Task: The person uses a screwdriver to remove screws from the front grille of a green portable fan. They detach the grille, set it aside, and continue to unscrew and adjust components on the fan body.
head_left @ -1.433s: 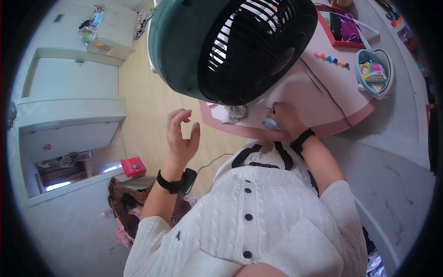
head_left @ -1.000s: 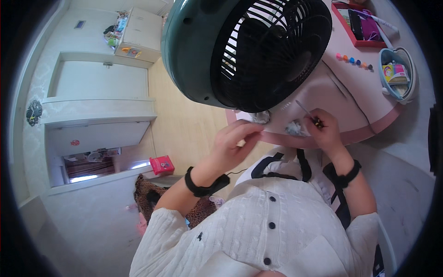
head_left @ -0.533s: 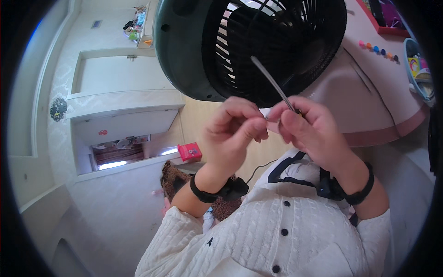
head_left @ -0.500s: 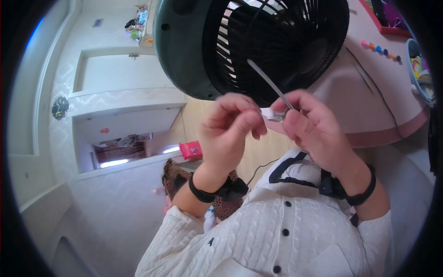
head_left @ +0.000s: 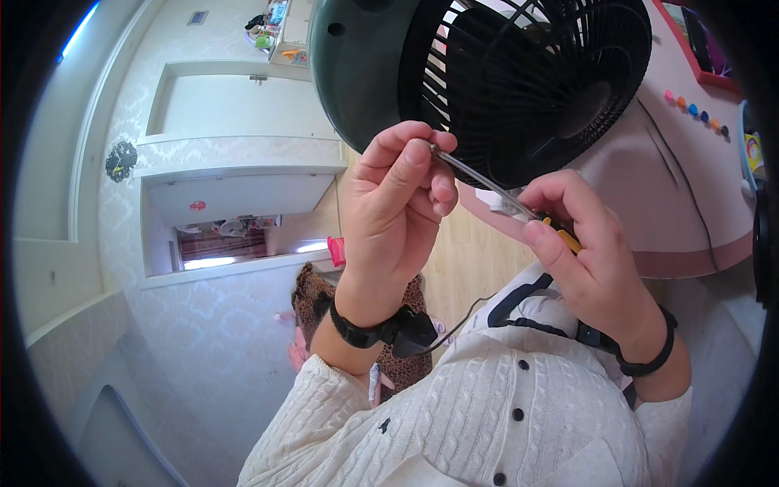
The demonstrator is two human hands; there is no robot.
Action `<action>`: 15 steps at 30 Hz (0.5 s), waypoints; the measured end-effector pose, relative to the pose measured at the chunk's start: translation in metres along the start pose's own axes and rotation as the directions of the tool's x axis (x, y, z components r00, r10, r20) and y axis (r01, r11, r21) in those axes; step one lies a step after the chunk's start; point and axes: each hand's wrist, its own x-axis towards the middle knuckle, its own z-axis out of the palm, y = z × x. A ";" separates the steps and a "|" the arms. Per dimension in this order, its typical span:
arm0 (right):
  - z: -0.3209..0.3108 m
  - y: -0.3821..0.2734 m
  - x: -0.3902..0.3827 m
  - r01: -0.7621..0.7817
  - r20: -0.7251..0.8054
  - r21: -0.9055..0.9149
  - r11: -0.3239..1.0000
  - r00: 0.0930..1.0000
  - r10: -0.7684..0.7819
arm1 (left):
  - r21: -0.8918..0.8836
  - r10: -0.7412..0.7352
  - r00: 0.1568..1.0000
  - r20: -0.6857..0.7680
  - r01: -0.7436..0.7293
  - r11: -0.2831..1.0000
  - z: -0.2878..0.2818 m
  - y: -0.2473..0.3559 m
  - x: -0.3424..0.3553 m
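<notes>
My right hand (head_left: 588, 247) is closed on a screwdriver (head_left: 491, 185) with a yellow and black handle. Its steel shaft points up and left. A small crumpled, clear-and-white plastic piece (head_left: 507, 207) shows by the right fingertips, beside the shaft. My left hand (head_left: 398, 191) is pinched at the shaft's tip; a tiny piece there is too small to name. Just beyond both hands, a fan (head_left: 527, 89) with a black slatted grille and a dark green housing (head_left: 353, 81) lies tilted, partly over the table.
A pink-edged table (head_left: 690, 195) is at the right, with a dark cord (head_left: 690, 195) across it. Small coloured pieces (head_left: 692, 109), a red-rimmed tray (head_left: 714, 79) and a blue container (head_left: 748, 130) are on its far side. A leopard-print item (head_left: 312, 296) is at lower left.
My left hand has risen to the screwdriver's tip, its fingers pinched there. My right hand and the screwdriver have shifted slightly right and down. The fan appears farther right in view.
</notes>
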 end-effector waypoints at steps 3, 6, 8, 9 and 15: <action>0.000 0.001 -0.001 0.014 -0.009 -0.001 1.000 1.000 -0.014 | -0.001 0.006 1.000 -0.009 -0.006 1.000 -0.001 0.000 0.001; 0.000 0.001 -0.001 -0.002 -0.004 0.006 1.000 1.000 0.002 | 0.020 0.013 1.000 0.001 -0.013 1.000 -0.002 -0.001 0.001; 0.001 0.001 -0.001 -0.011 -0.001 0.006 1.000 1.000 0.011 | 0.040 0.018 1.000 0.006 -0.018 0.999 -0.002 -0.001 0.001; 0.001 0.001 0.000 -0.010 0.000 0.003 1.000 1.000 0.010 | 0.051 0.022 1.000 0.003 -0.023 0.998 -0.002 -0.001 0.001; 0.002 0.000 0.000 -0.004 0.000 0.027 1.000 1.000 0.004 | 0.161 0.072 0.997 -0.005 -0.071 0.984 0.000 -0.002 0.000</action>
